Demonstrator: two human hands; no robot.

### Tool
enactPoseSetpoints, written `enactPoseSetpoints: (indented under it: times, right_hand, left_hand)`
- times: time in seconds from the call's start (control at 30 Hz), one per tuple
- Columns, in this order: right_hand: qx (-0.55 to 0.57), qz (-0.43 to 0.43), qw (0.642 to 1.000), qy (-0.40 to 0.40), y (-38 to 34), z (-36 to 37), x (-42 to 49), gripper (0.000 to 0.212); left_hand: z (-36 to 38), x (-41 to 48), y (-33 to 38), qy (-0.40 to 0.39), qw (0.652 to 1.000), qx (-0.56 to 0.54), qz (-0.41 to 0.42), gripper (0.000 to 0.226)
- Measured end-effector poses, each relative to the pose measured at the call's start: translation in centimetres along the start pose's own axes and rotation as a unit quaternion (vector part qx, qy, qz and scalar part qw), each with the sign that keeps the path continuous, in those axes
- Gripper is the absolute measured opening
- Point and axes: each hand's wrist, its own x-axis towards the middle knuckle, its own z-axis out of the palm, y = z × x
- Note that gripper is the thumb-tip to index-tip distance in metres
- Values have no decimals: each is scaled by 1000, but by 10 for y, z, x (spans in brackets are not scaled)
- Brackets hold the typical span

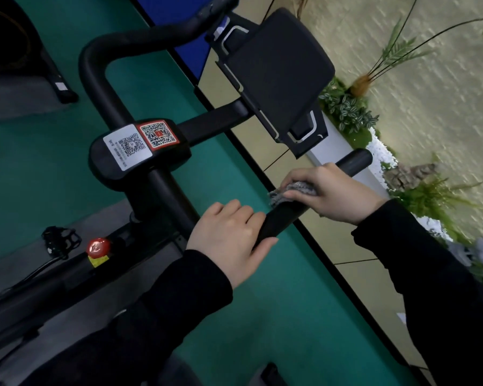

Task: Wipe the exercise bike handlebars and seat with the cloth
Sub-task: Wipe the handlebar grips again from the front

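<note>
Clamping cloth (289, 191) to handlebar (280, 220), my right hand (332, 195) wipes; my left hand (229, 238) grips it nearby. Next, I'd sweep outward to its end.

Most of the cloth (280, 197) is hidden under the right hand (332, 194) on the handlebar (286, 215).

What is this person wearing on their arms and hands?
Long black sleeves cover both arms to the wrists: left sleeve, right sleeve. The left hand and right hand are bare, with no gloves, rings or watch showing.
</note>
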Motion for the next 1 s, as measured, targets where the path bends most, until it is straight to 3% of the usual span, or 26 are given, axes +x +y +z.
enactPoseSetpoints:
  times: [0.3,0.5,0.63,0.73,0.87,1.0]
  right_hand:
    - [-2,-11,1000,28,-7,9,-6,21]
    - [-8,-29,997,75,2,19,-13,18]
    - [-16,-46,991,123,13,25,-19,19]
    - [-62,-59,961,264,25,45,-26,21]
    - [7,-21,906,422,25,104,-40,30]
    - [104,54,805,582,19,133,-23,35]
  left_hand:
    - [-3,1,1,-7,1000,-13,-5,43]
    - [-10,6,3,-53,998,-26,-15,43]
    - [-13,12,10,-76,996,-27,-39,54]
    - [-14,22,18,-81,995,-30,-52,62]
    - [-6,30,22,-92,994,-27,-59,53]
    - [0,29,22,-89,994,-35,-59,62]
